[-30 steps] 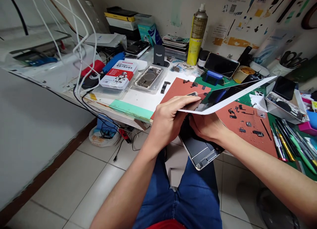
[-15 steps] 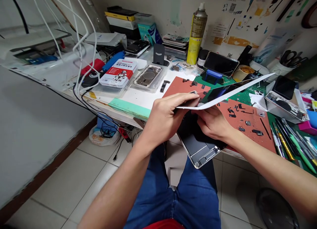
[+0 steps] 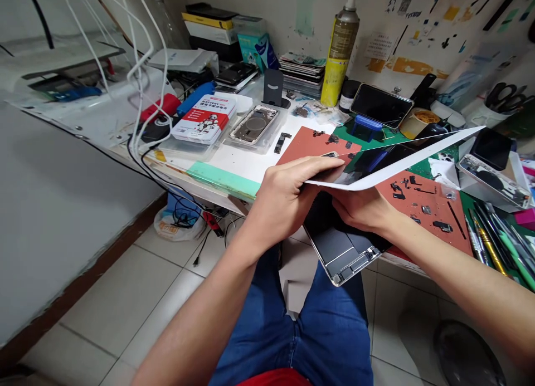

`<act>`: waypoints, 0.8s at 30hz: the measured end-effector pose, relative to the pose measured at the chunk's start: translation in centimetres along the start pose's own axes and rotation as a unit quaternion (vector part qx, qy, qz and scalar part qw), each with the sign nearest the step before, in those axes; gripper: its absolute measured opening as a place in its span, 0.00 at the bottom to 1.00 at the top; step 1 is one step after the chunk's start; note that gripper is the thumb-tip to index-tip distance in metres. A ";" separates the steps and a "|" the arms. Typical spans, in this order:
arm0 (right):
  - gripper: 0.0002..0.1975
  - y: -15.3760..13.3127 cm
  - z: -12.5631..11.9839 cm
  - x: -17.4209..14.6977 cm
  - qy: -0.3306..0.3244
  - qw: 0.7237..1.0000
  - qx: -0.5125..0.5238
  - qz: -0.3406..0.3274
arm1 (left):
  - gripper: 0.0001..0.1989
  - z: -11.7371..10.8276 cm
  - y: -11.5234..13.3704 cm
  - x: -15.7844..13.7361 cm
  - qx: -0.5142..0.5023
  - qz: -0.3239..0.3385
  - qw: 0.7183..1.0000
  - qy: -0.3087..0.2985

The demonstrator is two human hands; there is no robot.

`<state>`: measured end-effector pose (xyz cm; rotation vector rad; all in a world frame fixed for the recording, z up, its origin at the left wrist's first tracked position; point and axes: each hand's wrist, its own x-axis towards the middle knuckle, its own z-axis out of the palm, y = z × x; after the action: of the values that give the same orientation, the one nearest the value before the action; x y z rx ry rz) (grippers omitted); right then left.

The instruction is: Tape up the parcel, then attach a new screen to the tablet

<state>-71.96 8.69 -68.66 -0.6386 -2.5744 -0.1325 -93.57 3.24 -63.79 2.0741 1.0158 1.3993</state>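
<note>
My left hand grips the near left edge of a white-bordered tablet screen, its thumb on the glossy face and its other fingers underneath. The screen is tilted up away from the open tablet body. Battery cells and a connector strip show inside that body, which juts past the bench edge above my lap. Under the raised screen is my right hand, over the tablet body with its fingers curled. The screen covers its fingertips, so what they pinch is hidden.
An orange-red mat holds several small parts. Tweezers and pens lie on the right. Behind stand a yellow spray can and a phone. A battery box and a phone housing lie left; white cables hang there.
The view has shifted a little, so bench items appear farther right. The screen tilts slightly less steeply and covers more of my right hand. My left hand keeps its grip.
</note>
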 end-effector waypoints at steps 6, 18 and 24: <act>0.20 0.7 0.5 -0.4 -0.017 1.000 0.010 0.015 | 0.15 -0.1 -0.2 -0.2 0.001 0.002 1.000 -0.004; 0.15 0.8 1.0 -0.6 0.003 1.000 -0.007 0.029 | 0.16 0.3 -0.9 -0.5 -0.013 0.011 1.000 0.000; 0.16 0.3 1.3 -0.7 0.006 0.999 0.007 0.053 | 0.16 0.4 -1.0 -0.4 -0.008 0.025 1.000 0.006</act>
<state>-71.78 8.94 -70.14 -0.7643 -2.5210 -0.0837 -93.61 3.56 -64.90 2.0953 0.9601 1.4423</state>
